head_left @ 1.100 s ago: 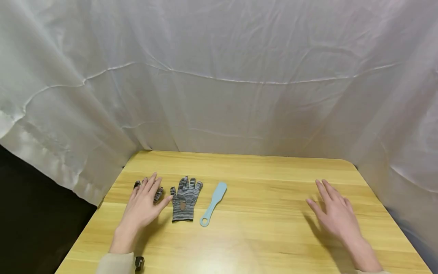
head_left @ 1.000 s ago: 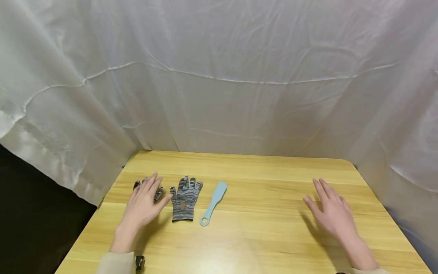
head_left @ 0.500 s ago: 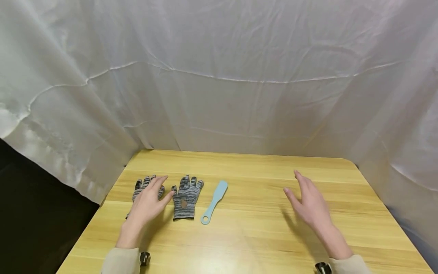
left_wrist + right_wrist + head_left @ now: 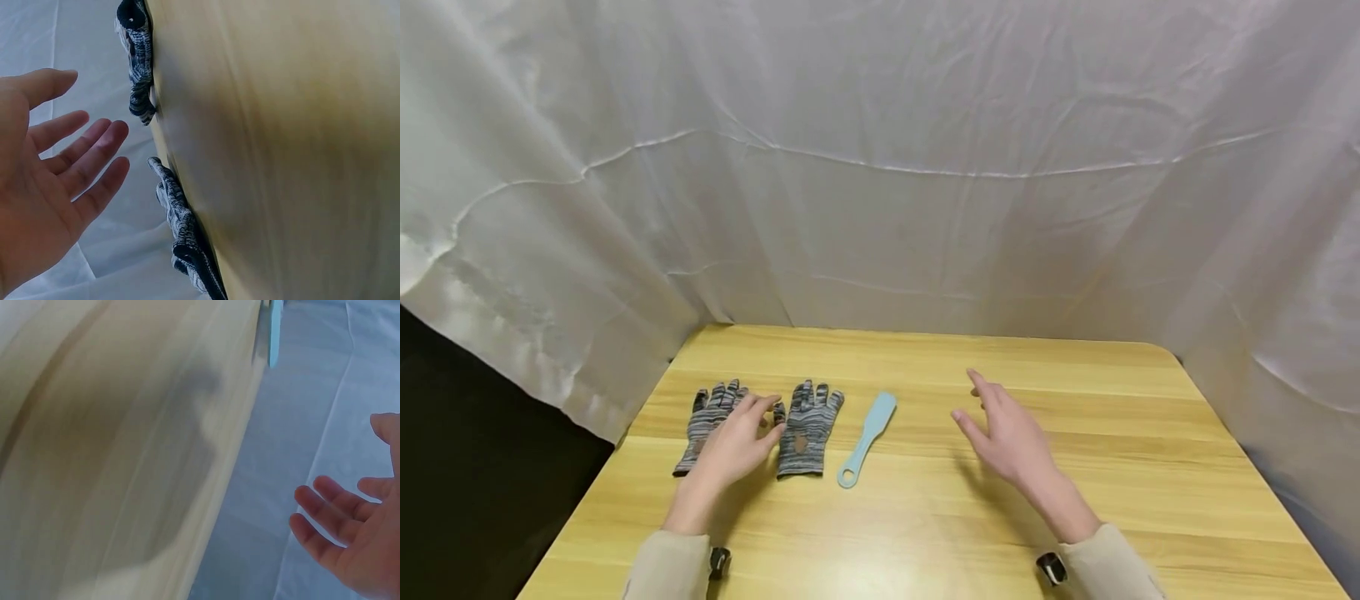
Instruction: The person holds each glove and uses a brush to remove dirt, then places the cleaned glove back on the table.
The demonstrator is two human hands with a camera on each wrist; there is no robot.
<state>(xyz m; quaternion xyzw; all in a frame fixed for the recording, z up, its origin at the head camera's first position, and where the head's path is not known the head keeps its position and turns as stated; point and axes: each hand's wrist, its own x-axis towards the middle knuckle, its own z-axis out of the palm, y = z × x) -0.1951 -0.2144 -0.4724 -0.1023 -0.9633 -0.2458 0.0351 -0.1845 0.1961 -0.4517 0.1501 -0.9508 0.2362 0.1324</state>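
Note:
Two grey-black striped knit gloves lie flat on the table, fingers pointing away: a left glove (image 4: pixel 700 433) and a right glove (image 4: pixel 805 433), each with a brownish patch. My left hand (image 4: pixel 737 446) hovers over the gap between them, partly covering the left glove; in the left wrist view its fingers are loosely spread and hold nothing. A light blue spatula (image 4: pixel 868 437) with a ring hole in its handle lies to the right of the gloves. My right hand (image 4: pixel 1011 442) hangs above the table right of the spatula, fingers relaxed, with its shadow below.
The wood-grain table (image 4: pixel 1112 417) has its far edge against a pale grey curtain (image 4: pixel 925 167), which also rises along both sides. A dark area (image 4: pixel 482 467) lies beyond the left edge. Small black devices sit at both wrists.
My right hand has moved a good way left toward the spatula. My left hand has shifted slightly right, uncovering more of the left glove. The gloves and spatula stay in place.

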